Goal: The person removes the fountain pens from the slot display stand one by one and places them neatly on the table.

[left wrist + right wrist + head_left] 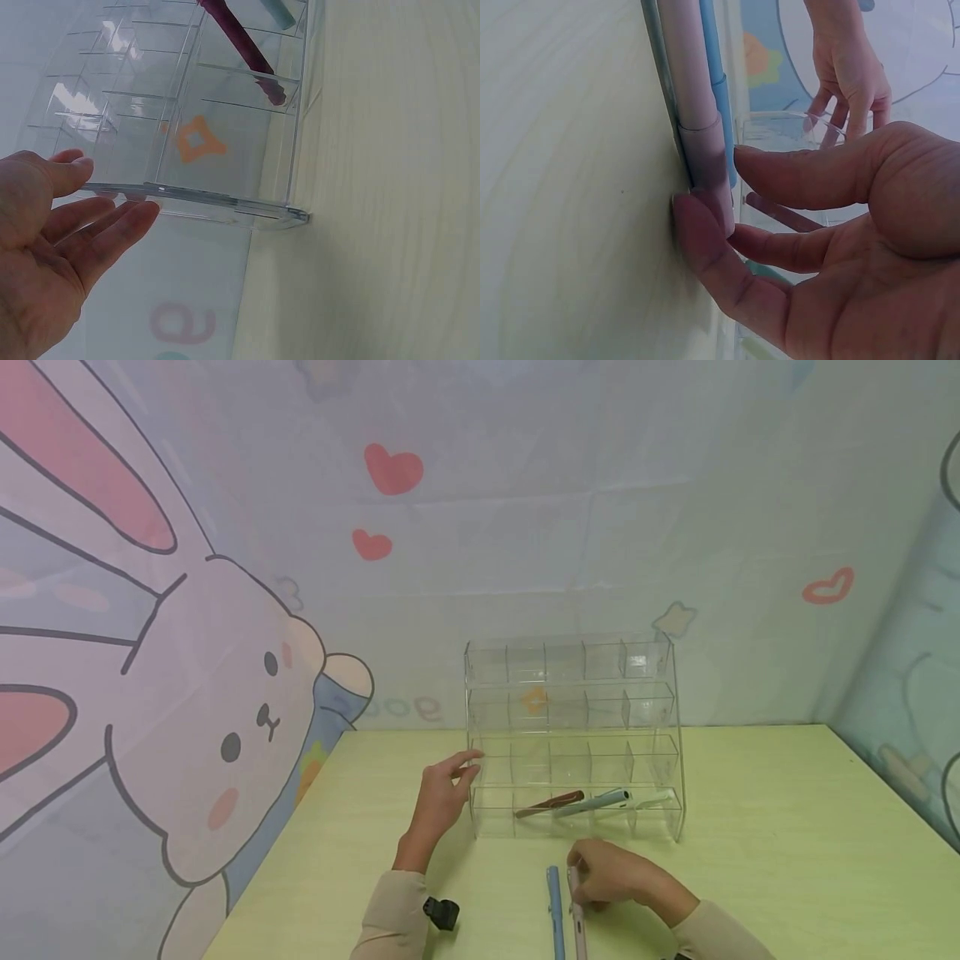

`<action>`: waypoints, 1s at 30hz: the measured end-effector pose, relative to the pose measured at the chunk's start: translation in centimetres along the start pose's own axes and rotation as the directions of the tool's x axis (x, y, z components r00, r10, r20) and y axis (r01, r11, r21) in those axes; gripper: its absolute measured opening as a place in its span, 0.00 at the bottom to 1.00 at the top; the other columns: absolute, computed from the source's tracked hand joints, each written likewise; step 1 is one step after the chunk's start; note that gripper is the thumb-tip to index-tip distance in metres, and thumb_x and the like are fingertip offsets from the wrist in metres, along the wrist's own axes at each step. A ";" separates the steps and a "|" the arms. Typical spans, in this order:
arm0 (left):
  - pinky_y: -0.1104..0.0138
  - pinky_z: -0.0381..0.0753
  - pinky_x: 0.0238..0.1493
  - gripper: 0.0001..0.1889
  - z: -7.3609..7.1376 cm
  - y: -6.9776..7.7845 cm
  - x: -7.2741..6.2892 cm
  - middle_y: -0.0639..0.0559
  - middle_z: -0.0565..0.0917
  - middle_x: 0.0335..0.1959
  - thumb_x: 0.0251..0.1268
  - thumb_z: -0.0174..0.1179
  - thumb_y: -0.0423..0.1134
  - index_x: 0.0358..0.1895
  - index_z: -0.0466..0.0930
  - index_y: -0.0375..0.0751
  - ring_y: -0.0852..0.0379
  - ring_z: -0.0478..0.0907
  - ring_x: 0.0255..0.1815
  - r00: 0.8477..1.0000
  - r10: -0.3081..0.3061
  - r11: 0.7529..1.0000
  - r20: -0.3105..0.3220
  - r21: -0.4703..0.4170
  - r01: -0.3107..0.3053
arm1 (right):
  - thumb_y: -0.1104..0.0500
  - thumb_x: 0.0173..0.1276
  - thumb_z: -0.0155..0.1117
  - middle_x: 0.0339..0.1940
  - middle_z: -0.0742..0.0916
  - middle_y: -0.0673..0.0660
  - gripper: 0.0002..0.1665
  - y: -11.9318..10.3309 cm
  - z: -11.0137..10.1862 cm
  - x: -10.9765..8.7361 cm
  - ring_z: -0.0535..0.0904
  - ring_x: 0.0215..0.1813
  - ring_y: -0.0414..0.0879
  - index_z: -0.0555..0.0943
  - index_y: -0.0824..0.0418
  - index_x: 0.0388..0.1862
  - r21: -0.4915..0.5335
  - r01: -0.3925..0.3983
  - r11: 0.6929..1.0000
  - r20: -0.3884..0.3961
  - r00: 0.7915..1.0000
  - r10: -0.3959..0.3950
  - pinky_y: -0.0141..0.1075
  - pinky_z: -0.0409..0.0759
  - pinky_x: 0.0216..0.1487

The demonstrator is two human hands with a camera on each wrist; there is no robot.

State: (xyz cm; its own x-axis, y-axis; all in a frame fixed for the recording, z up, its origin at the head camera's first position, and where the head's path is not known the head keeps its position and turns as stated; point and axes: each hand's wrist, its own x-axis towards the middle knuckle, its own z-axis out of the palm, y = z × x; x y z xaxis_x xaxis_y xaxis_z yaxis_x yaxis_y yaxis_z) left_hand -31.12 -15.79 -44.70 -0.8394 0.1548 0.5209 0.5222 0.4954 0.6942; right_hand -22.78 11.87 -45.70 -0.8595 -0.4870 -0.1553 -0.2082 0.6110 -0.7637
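A pink pen (577,922) is lying on the tabletop (787,843) just beside a blue pen (556,910), in front of a clear rack (570,754). At the pen's far end, a right hand (611,872) is clasping it, the grip lying around the barrel with fingers curled; how firmly is hard to tell. Stiff, smooth and probably light, the pen is likely inviting slips or rolling, its barrel near that end seeming the surest hold. The right hand is slanting inward, knuckles up; the left hand (441,793) is holding the rack's left side panel between thumb and fingers.
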 end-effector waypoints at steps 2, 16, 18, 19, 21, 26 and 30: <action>0.74 0.60 0.10 0.13 0.0 0.0 0.0 0.36 0.87 0.46 0.73 0.59 0.32 0.56 0.84 0.42 0.66 0.65 0.06 1.000 0.006 1.000 0.000 -0.002 -0.006 | 0.72 0.55 0.71 0.49 0.81 0.70 0.27 -0.1 -0.1 -0.2 0.81 0.39 0.55 0.75 0.78 0.53 0.012 -0.013 1.000 -0.015 1.000 0.014 0.52 0.80 0.42; 0.73 0.60 0.11 0.12 0.1 -0.2 0.1 0.38 0.87 0.45 0.74 0.59 0.34 0.56 0.85 0.43 0.67 0.60 0.06 1.000 0.012 1.000 0.000 -0.008 -0.012 | 0.67 0.68 0.66 0.54 0.76 0.71 0.31 -1.9 -3.6 -2.2 0.82 0.37 0.56 0.67 0.78 0.66 0.130 0.099 0.987 -0.028 0.995 -0.096 0.47 0.83 0.34; 0.73 0.60 0.11 0.12 0.1 -0.2 0.1 0.37 0.87 0.45 0.74 0.59 0.35 0.56 0.85 0.44 0.68 0.59 0.06 1.000 0.016 1.000 -0.004 -0.006 -0.016 | 0.65 0.70 0.66 0.52 0.78 0.67 0.30 -2.0 -4.2 -2.4 0.81 0.38 0.54 0.69 0.75 0.66 0.108 0.134 0.985 -0.053 0.990 -0.129 0.46 0.82 0.36; 0.73 0.59 0.11 0.12 0.1 -0.2 0.1 0.36 0.87 0.45 0.74 0.59 0.35 0.56 0.85 0.44 0.69 0.59 0.06 1.000 0.018 1.000 -0.006 -0.004 -0.018 | 0.63 0.71 0.66 0.51 0.78 0.65 0.29 -2.1 -4.5 -2.5 0.81 0.40 0.52 0.70 0.74 0.66 0.097 0.151 0.984 -0.070 0.987 -0.144 0.45 0.82 0.36; 0.73 0.60 0.11 0.12 0.1 -0.2 0.2 0.36 0.87 0.45 0.74 0.60 0.34 0.56 0.85 0.44 0.69 0.58 0.05 1.000 0.020 1.000 -0.008 -0.005 -0.020 | 0.62 0.71 0.65 0.49 0.79 0.61 0.27 -2.3 -5.1 -2.7 0.80 0.41 0.51 0.72 0.72 0.65 0.069 0.176 0.982 -0.108 0.980 -0.168 0.43 0.81 0.38; 0.73 0.60 0.11 0.12 0.1 -0.1 0.1 0.36 0.87 0.46 0.74 0.60 0.34 0.56 0.85 0.43 0.64 0.64 0.07 1.000 0.007 1.000 0.000 -0.012 -0.007 | 0.61 0.72 0.65 0.51 0.81 0.60 0.24 -2.6 -6.3 -3.4 0.80 0.47 0.50 0.74 0.70 0.63 0.004 0.213 0.977 -0.191 0.959 -0.208 0.40 0.80 0.42; 0.73 0.60 0.10 0.12 0.1 -0.1 0.2 0.36 0.87 0.46 0.73 0.60 0.32 0.56 0.85 0.43 0.62 0.65 0.07 1.000 0.006 1.000 -0.002 -0.012 -0.006 | 0.62 0.72 0.64 0.52 0.81 0.63 0.22 -2.7 -7.2 -3.8 0.80 0.48 0.51 0.74 0.69 0.62 -0.018 0.211 0.977 -0.241 0.948 -0.209 0.41 0.81 0.42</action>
State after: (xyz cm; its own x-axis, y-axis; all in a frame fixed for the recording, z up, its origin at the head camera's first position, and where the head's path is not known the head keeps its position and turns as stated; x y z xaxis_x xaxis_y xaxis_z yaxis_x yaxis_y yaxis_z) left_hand -31.34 -15.72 -44.78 -0.8362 0.1558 0.5258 0.5286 0.4842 0.6972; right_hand -22.29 16.52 -38.55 -0.8837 -0.4385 0.1635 -0.3930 0.5057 -0.7680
